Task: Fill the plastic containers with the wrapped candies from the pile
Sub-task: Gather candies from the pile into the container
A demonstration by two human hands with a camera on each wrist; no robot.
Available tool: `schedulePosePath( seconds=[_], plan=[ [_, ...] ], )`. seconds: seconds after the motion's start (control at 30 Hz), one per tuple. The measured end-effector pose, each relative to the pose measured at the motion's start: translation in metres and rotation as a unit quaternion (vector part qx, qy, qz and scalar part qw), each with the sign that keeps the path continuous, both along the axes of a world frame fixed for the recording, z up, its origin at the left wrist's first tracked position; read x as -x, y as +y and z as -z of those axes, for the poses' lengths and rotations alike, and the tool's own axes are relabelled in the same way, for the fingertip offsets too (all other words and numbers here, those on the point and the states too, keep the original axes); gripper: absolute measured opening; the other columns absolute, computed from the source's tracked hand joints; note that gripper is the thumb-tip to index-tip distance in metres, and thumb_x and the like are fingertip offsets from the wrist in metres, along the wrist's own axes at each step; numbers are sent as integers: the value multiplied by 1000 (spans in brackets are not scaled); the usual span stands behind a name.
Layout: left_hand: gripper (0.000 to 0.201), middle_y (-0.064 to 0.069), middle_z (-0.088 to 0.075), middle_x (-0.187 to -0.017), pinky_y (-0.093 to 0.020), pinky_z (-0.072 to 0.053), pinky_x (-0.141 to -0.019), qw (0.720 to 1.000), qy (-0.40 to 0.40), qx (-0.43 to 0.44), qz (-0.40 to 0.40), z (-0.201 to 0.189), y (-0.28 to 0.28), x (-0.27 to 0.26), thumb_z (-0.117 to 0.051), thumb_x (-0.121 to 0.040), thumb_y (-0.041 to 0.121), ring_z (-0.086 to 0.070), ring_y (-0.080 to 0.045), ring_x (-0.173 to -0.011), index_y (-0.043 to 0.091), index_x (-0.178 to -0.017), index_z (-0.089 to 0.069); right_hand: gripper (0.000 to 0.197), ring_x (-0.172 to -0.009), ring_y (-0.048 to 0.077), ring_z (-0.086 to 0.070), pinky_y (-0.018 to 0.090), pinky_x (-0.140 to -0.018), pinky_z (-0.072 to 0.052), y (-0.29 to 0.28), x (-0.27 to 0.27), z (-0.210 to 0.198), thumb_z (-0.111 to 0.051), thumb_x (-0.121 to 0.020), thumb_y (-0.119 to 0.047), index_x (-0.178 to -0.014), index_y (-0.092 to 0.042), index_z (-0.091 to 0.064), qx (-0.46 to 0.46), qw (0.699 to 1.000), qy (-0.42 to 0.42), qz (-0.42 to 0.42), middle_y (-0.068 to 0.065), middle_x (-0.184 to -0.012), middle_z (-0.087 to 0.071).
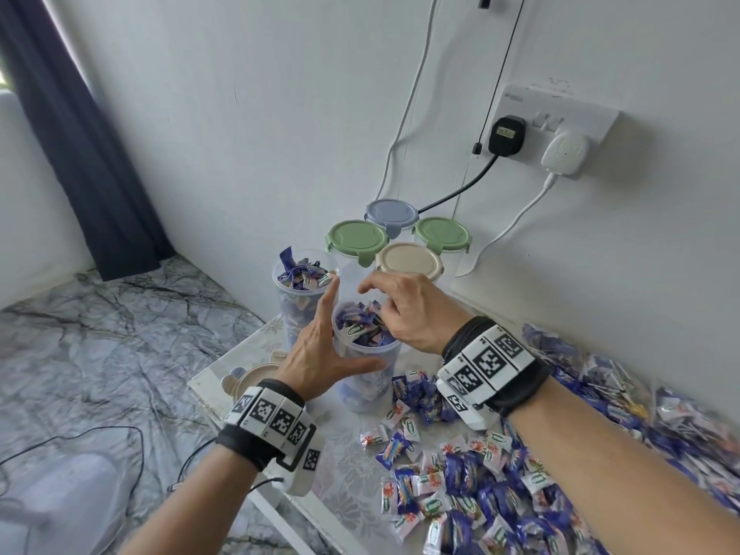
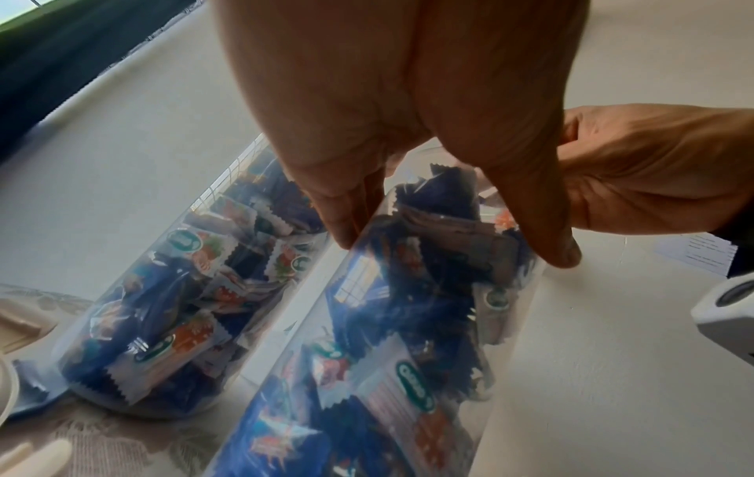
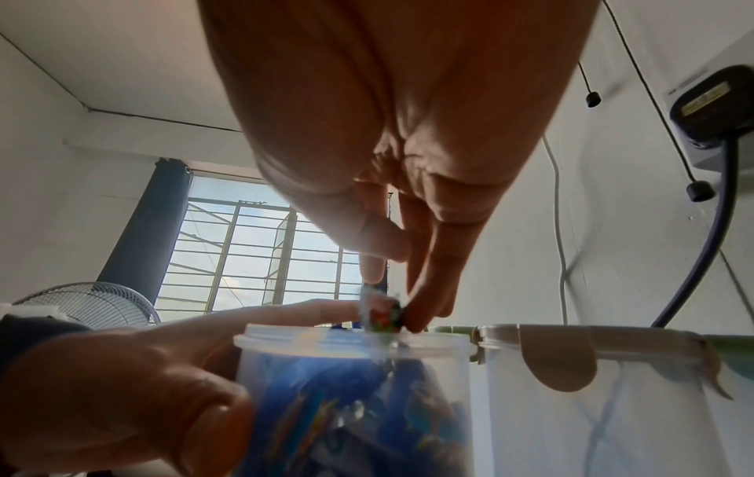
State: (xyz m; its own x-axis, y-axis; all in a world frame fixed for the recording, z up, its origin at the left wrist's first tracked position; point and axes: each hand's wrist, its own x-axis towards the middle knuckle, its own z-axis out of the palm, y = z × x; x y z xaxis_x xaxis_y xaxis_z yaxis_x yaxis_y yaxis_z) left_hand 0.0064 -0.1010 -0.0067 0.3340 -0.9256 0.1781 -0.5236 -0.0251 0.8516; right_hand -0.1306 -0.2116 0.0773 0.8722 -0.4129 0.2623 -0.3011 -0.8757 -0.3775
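My left hand grips a clear plastic container standing on the table, thumb across its front and fingers along its far side. It is packed with blue and white wrapped candies up to the rim. Above its mouth, my right hand has curled fingers; in the right wrist view it pinches one wrapped candy just over the rim. A second open container, heaped with candies, stands just behind and to the left. The candy pile spreads over the table's front right.
Several lidded containers stand against the wall: two green, one blue-grey, one beige. A loose beige lid lies near the table's left edge. Plugs and cables hang from a wall socket. Cables lie on the floor.
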Motion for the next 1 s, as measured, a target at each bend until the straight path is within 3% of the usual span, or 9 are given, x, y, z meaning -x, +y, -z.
schedulePosePath(
  seconds=[0.17, 0.3, 0.43, 0.53, 0.63, 0.7, 0.83, 0.93, 1.0],
  plan=[
    [133, 4, -31, -156, -32, -35, -112, 1000, -3, 0, 7, 1, 0, -1, -89, -59, 50, -41, -9, -135, 36, -155, 2, 26, -87, 24, -65, 33, -79, -53, -5, -2, 1, -54, -85, 3, -105, -4, -70, -4, 1000, -18, 11, 12, -98, -71],
    [134, 2, -36, -155, -33, -37, -112, 1000, -1, -6, 8, 2, 0, -1, -89, -59, 52, -44, -8, -134, 36, -155, 4, 28, -88, 18, -65, 38, -80, -54, -4, -1, 1, -59, -85, -11, -110, -18, -71, -15, 999, 28, -21, 6, -98, -72],
    [134, 10, -40, -147, -30, -35, -112, 1000, 3, -4, 7, 2, 0, 0, -90, -61, 48, -44, -8, -133, 35, -156, 4, 39, -104, 14, -64, 24, -91, -47, -1, -3, -4, -62, -84, -11, -121, -20, -69, -37, 993, 103, -46, 1, -117, -71],
    [133, 5, -44, -147, -25, -33, -108, 1000, 9, -4, 6, 2, 0, 0, -90, -62, 46, -45, -8, -132, 34, -156, 4, 40, -105, 16, -63, 11, -81, -35, -1, -9, -1, -64, -83, -8, -122, -17, -68, -31, 989, 141, -42, 4, -118, -70],
    [134, 0, -47, -148, -25, -34, -109, 1000, 18, -5, 8, 3, 0, 0, -89, -60, 49, -46, -8, -132, 36, -155, 4, 39, -105, 18, -63, 23, -92, -46, 0, -15, 3, -64, -85, -7, -122, -21, -69, -49, 983, 174, -41, 3, -118, -69],
    [135, 0, -49, -146, -27, -36, -109, 1000, 20, -7, 9, 4, 0, -1, -88, -57, 57, -48, -9, -131, 39, -155, 5, 38, -101, 18, -65, 31, -93, -51, -2, -19, 4, -65, -85, -7, -120, -23, -71, -63, 978, 192, -42, 2, -115, -71],
    [136, 2, -51, -145, -32, -38, -111, 1000, 19, -10, 8, 5, -1, -2, -83, -53, 66, -51, -9, -130, 41, -154, 5, 36, -96, 17, -67, 25, -86, -52, -6, -24, 5, -67, -85, -9, -118, -24, -71, -70, 974, 212, -39, 1, -111, -73],
    [135, 4, -48, -146, -22, -34, -108, 1000, 1, -8, 12, 2, -2, -2, -88, -59, 53, -46, -3, -127, 34, -155, 4, 39, -96, 16, -67, 20, -81, -48, -7, -22, 5, -66, -83, -6, -118, -22, -72, -77, 978, 188, -46, 2, -112, -72],
    [133, 13, -45, -139, -14, -30, -102, 1000, -9, -1, 16, 0, -1, -1, -89, -62, 45, -43, 5, -122, 29, -156, 4, 41, -95, 13, -66, 16, -79, -42, -6, -18, 5, -63, -81, -4, -118, -21, -71, -74, 984, 150, -58, 2, -112, -72]
  ],
)
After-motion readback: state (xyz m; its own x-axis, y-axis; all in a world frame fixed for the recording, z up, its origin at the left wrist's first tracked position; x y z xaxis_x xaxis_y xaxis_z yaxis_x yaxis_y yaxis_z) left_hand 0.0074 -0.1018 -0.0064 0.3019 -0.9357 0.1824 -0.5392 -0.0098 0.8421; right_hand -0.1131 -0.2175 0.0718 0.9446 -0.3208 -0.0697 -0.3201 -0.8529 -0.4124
